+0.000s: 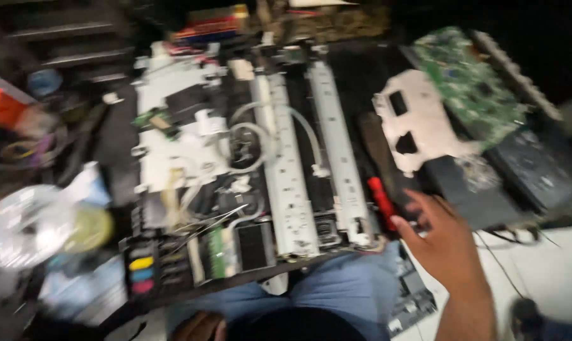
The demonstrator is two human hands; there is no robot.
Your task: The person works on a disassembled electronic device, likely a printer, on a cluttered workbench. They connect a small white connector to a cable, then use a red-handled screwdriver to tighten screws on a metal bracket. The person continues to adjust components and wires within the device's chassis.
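Opened printer chassis [235,170] sits mid-floor, against the person's knees. Screwdriver [382,202] lies at its right edge, right hand [444,243] just beside it. Circuit board [469,82] and perforated plate [418,120] behind-right. Disc [27,227] at left.

Right hand [442,243] open, fingers beside red-handled tool [381,201] (blurred); dismantled printer [248,170] on lap.

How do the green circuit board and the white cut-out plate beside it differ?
The green circuit board is green and studded with small components; the white cut-out plate is pale, bare, with dark openings. The board has straight edges, the plate an irregular outline. The plate lies nearer the right hand, the board farther back. Both rest tilted on the dark parts right of the opened printer.
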